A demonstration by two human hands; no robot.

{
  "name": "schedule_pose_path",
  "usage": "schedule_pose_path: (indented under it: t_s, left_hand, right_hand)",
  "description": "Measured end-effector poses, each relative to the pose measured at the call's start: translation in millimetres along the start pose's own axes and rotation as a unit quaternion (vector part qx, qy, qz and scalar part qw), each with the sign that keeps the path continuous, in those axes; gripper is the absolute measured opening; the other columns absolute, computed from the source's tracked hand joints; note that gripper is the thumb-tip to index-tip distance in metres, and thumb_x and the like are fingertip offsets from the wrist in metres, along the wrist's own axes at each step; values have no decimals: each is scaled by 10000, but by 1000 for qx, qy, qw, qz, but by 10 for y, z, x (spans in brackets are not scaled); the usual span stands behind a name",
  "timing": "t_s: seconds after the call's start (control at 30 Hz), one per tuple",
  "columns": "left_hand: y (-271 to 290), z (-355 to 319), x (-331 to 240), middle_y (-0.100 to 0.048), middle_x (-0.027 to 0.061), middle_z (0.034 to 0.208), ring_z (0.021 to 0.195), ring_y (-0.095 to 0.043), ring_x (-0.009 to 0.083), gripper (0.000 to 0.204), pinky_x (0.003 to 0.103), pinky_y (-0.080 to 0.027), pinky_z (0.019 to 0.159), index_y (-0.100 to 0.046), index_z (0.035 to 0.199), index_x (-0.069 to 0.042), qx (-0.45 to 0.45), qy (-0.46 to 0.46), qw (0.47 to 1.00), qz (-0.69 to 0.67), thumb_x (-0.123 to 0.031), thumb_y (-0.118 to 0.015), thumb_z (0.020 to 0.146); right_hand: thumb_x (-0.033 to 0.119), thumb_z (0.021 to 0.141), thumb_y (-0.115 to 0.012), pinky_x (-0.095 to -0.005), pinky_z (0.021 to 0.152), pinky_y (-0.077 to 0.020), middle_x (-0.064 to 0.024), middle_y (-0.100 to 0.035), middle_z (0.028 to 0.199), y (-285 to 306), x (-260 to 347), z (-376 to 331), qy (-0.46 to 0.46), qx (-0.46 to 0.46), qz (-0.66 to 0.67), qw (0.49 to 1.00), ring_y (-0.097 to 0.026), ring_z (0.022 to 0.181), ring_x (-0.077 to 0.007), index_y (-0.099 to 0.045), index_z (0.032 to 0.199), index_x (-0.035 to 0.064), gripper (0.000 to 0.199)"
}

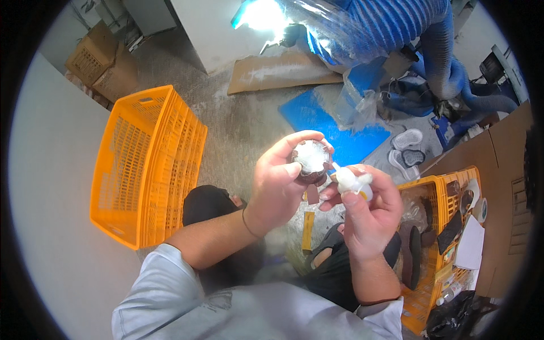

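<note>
In front of my chest, my left hand is closed around a small round thing. Its side is dark brown, and its rough, whitish face is turned up. Close on the right, my right hand pinches a small white bottle-like thing with a thin pointed tip. That tip points toward the round thing's rim; whether they touch I cannot tell. Fingers cover part of both things. Below the hands, a flat yellow strip lies between my legs.
Stacked orange crates stand at left. At right, another orange crate holds dark shoe soles and scraps. Beyond are a blue sheet, pale soles, a bright lamp and a thick blue hose. Cardboard boxes sit far left.
</note>
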State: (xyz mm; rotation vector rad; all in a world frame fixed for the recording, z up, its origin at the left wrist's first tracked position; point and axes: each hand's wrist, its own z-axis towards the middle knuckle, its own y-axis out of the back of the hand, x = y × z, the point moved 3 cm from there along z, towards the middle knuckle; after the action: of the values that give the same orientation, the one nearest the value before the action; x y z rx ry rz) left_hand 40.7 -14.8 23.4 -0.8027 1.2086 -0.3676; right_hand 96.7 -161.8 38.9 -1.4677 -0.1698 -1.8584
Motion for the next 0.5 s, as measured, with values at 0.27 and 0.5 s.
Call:
schedule_pose_path:
  t_s: [0.27,0.5]
  left_hand:
    - [211,-111,54,-599,164,1243,1158,-612,232,605,360,-509,1019,-514,1370,51,81,5,997,-7,20,-471,767]
    - [294,-254,86,-576,144,1270,1193,-578,204,638,381,-451,1091,-487,1397,61,109,14,992,57,97,-459,760]
  right_hand:
    - [-79,789,-788,-354,801,-575,-195,-728,1033,53,227,-67,96,76,-250,960,-723,923,-294,-663,1125,-26,362]
    - [-57,815,-775,-331,781,-573,-246,-721,1022,19,355,-49,192,151,-403,882,-720,914,-293,-661,1091,-26,301]
